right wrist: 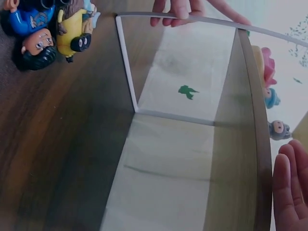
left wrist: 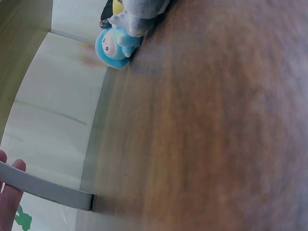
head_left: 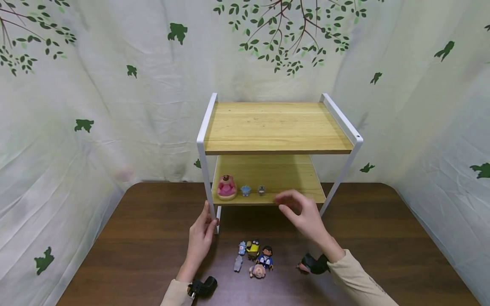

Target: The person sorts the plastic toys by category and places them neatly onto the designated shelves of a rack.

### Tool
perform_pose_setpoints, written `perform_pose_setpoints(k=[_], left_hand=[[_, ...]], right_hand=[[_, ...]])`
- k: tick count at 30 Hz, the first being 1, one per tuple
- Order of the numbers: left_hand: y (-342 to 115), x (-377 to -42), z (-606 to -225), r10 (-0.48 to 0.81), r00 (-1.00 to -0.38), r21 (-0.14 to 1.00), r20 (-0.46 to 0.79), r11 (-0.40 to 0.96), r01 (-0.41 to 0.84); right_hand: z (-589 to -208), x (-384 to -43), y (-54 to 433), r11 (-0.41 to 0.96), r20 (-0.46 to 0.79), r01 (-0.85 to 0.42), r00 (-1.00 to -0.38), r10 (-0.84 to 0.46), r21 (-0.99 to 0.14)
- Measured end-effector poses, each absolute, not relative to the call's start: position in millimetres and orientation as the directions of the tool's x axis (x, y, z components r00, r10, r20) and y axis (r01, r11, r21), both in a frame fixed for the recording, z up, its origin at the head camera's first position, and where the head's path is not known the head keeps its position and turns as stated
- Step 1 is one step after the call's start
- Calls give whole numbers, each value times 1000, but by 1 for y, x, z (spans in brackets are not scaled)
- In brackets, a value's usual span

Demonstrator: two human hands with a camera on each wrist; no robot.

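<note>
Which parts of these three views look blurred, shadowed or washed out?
Left wrist: the table is blurred towards the right side; head: shadow darkens the table beneath the lower shelf; right wrist: the backdrop at upper right looks washed out.

Softly wrinkled pale cream fabric curtains (head_left: 126,97) hang at the back and both sides, printed with dark green leaf shapes (head_left: 178,33) and leafy reddish-brown branches (head_left: 305,26). The dark brown wood-grain bench (head_left: 153,221) has rounded far corners.

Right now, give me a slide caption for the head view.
Left hand holds the white shelf leg; right hand is near three figurines on the lower board.
</note>
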State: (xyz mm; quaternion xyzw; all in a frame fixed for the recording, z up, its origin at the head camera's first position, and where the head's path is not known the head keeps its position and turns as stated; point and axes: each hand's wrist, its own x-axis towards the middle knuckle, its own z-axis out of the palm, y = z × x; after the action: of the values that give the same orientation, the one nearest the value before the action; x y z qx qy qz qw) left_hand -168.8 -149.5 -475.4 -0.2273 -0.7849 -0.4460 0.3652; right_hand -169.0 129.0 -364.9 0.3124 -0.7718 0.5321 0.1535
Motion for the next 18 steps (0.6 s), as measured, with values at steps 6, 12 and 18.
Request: perform_pose_setpoints(k=[6, 12, 18], left_hand=[[-149, -168, -475, 28, -632, 537, 775, 497, 681], [-149, -168, -474, 24, -633, 537, 774, 504, 677], [-149, -168, -474, 23, -633, 539, 773, 503, 676]], right_hand=[[-372, -163, 129, 228, 570, -653, -749, -339, -722], [-387, -163, 131, 211, 576, -670, -729, -370, -712], [-418, -172, 136, 203, 557, -661, -731, -395, -723]])
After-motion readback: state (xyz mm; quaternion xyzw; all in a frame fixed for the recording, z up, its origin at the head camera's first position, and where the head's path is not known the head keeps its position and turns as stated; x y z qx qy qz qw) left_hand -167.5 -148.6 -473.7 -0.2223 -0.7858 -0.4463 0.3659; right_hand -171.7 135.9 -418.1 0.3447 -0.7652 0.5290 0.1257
